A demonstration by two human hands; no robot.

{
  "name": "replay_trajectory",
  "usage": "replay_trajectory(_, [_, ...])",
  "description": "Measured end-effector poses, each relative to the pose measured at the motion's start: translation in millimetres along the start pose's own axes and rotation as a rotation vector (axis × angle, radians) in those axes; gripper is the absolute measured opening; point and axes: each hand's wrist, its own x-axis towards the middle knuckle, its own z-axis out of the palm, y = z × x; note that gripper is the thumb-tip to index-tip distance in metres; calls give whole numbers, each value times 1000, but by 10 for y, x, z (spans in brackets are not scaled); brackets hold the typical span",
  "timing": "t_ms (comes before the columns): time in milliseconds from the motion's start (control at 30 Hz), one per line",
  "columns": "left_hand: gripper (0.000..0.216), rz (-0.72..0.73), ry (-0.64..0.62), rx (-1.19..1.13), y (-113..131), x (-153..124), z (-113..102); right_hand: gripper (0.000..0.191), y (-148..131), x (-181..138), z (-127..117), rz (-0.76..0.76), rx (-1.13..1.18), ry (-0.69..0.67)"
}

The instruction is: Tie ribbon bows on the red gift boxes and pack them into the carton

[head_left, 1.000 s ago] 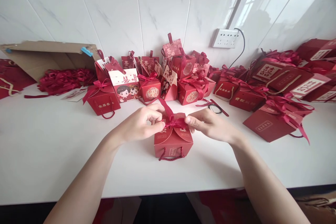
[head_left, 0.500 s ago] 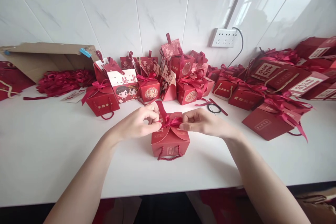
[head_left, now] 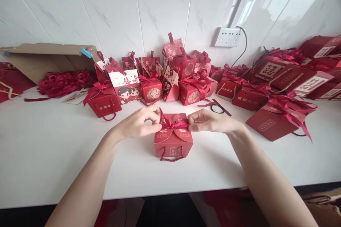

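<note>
Hands a little farther apart, the red ribbon [head_left: 183,124] drawn out wider between them.
Compared with half a second ago, the right hand [head_left: 210,122] has backed off toward the right edge of the red box [head_left: 173,146], baring more of the ribbon and of the lid's right flap [head_left: 183,134]; its thumb, which a second ago lay over the ribbon with the nail showing on top, now sits lower, in front of the curled fingers. The left hand [head_left: 141,122] has slid slightly outward too. The ribbon's loose tail [head_left: 162,114], which rose tall and broad beyond the knot, now shows shorter and narrower, close by the left fingers.
</note>
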Motion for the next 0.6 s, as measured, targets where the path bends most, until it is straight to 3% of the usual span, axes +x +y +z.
replay_trajectory(233, [27,15,-1,32,-3,-9,13,37,-32,-38,-58,-16,-19,-56])
replay_trajectory(333, [26,30,22,-8,1,-14,16,43,7,-85,-174,-22,20,5])
replay_trajectory(467, [20,75,258,-58,40,-6,55,57,112,-104,-274,128,63,142])
replay_trajectory(533, [18,109,361,4,71,9,109,57,148,-75,-252,213,44,94])
replay_trajectory(600, [17,133,348,64,92,29,174,52,161,-37,-205,238,22,0])
